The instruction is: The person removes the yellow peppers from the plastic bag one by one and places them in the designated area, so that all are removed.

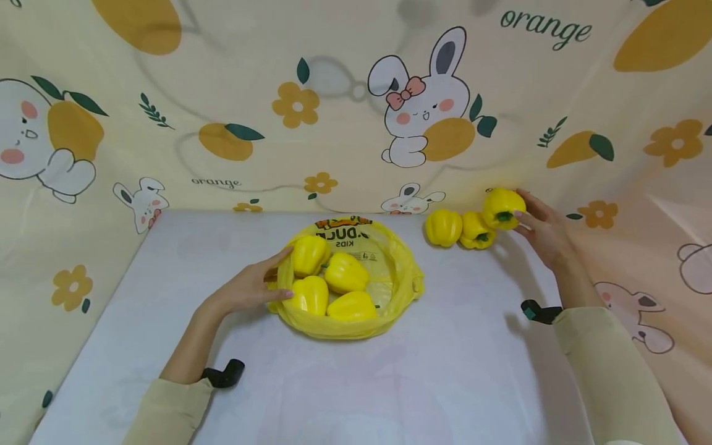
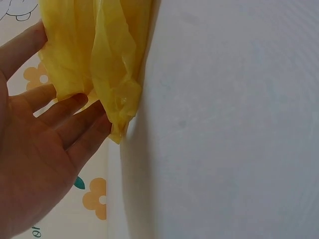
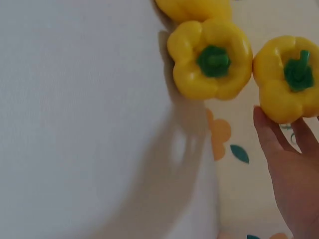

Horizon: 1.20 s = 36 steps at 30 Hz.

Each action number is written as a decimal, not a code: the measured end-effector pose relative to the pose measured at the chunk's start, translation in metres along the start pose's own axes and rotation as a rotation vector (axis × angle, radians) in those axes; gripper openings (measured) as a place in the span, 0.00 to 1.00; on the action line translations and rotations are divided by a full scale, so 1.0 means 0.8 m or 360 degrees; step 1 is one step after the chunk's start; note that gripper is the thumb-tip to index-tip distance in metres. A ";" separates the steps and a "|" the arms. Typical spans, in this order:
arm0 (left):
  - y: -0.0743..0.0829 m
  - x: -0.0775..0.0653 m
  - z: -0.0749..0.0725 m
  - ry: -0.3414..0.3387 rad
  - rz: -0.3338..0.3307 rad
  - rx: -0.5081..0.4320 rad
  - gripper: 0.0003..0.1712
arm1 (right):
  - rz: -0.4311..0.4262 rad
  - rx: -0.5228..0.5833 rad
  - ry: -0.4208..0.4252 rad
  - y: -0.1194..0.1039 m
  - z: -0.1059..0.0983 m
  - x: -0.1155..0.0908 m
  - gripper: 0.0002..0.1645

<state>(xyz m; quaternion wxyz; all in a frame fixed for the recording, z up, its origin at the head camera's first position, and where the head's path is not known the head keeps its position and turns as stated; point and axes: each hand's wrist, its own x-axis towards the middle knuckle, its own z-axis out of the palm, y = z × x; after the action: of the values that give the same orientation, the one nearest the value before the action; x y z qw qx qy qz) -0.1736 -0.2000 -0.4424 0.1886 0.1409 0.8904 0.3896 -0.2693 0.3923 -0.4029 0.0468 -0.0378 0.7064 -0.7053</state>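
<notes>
A yellow plastic bag (image 1: pixel 414 281) with a rolled-down rim stands open on the table. Inside lie several yellow bell peppers (image 1: pixel 346 272). My left hand (image 1: pixel 247 285) holds the bag's left side, its thumb at the rim; in the left wrist view its fingers (image 2: pixel 75 124) lie along the outer plastic. At the back right, my right hand (image 1: pixel 545 232) grips a yellow bell pepper (image 1: pixel 503 207) between thumb and fingers, its green stem facing me. Two more bell peppers, one on the left (image 1: pixel 443 228) and one in the middle (image 1: pixel 477 230), sit side by side next to it.
The white table (image 1: pixel 445 377) meets a cream cloth backdrop (image 1: pixel 334 142) printed with rabbits, flowers and oranges right behind the peppers. Black wrist mounts stick out from the left sleeve (image 1: pixel 172 408) and the right sleeve (image 1: pixel 612 364).
</notes>
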 end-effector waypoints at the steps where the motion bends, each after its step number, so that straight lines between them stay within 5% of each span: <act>1: 0.001 0.000 -0.001 0.0000 0.0001 0.0002 0.58 | -0.0001 0.0018 0.0012 0.001 -0.002 0.000 0.38; 27: 0.000 0.001 0.000 0.0008 -0.0040 -0.0015 0.59 | 0.0078 0.0398 0.0029 0.049 -0.044 -0.017 0.37; 36: 0.000 0.001 0.000 0.0005 -0.0055 -0.0020 0.59 | 0.0154 0.0072 0.0112 0.070 -0.043 -0.019 0.37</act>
<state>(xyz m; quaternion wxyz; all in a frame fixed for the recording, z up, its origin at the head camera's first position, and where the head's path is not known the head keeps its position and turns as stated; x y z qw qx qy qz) -0.1739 -0.1994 -0.4426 0.1947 0.1235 0.8905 0.3922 -0.2579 0.4284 -0.4589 0.0568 0.0223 0.6925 -0.7188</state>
